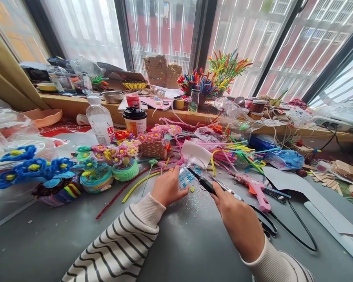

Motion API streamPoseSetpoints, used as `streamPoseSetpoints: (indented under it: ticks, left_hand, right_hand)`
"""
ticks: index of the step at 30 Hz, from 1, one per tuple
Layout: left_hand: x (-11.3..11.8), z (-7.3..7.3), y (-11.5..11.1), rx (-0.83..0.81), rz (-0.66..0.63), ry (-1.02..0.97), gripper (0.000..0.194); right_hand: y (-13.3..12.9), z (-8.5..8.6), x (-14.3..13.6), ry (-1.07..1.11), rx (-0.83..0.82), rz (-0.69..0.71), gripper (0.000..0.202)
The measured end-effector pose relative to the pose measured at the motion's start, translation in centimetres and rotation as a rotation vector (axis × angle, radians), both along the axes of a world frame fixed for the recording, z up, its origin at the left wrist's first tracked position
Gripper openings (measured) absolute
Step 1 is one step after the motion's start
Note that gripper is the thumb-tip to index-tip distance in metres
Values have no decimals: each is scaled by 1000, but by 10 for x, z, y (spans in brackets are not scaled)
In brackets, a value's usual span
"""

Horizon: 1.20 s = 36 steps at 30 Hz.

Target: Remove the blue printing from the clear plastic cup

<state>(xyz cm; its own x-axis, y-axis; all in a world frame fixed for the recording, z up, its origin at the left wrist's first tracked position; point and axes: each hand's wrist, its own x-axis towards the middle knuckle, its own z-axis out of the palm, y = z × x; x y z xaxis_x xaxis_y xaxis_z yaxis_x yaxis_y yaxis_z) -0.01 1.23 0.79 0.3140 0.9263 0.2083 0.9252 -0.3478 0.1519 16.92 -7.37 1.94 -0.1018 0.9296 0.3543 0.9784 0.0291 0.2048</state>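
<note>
Clear plastic cup w/ blue lettering is tilted mid-scene over the grey table, between the two hands, w/ tiny shiny bits scattered on its near side. L hand is clamped on the cup's left side, thumb stretched out to the right along the near edge. R hand has its fingers closed round a black knife, tip pointing far-left at the cup. Step in hand, I'd judge: cutting into the cup wall; can't tell if the tip is thru the plastic or just over it. Next move calls for a firm L hold, fingers off the blade's line, & slow R pressure, as thin plastic could buckle or let the blade skid.

Containers: far left, a bottle, cap on; to its right a coffee cup, lid on, so contents hidden. Brown basket right of that holds pink flowers. Nearer, on the left, a green pot holds pink & yellow flowers, & a striped pot farther left has blue flowers above it. Metal bowl on the far sill, inside not visible
</note>
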Motion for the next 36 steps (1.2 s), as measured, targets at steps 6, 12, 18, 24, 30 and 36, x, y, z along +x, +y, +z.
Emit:
streamPoseSetpoints:
  ticks: [6,12,18,24,30,36]
  left_hand:
    - [0,3,-1,-30,3,-9,60]
    - [0,1,-1,-14,-12,2,61]
    - [1,3,-3,-24,3,24,60]
    - [3,2,-4,-30,27,4,59]
    - [3,1,-4,-18,19,-3,60]
    - [3,1,-3,-28,14,-1,61]
  right_hand:
    - [5,-2,-3,40,-52,2,33]
    - [9,-7,0,83,-95,27,34]
    - [14,-2,0,63,-131,40,32]
    - [13,-3,4,80,-101,43,33]
    - [8,-5,4,103,-58,26,33]
    - [8,-5,3,94,-72,35,32]
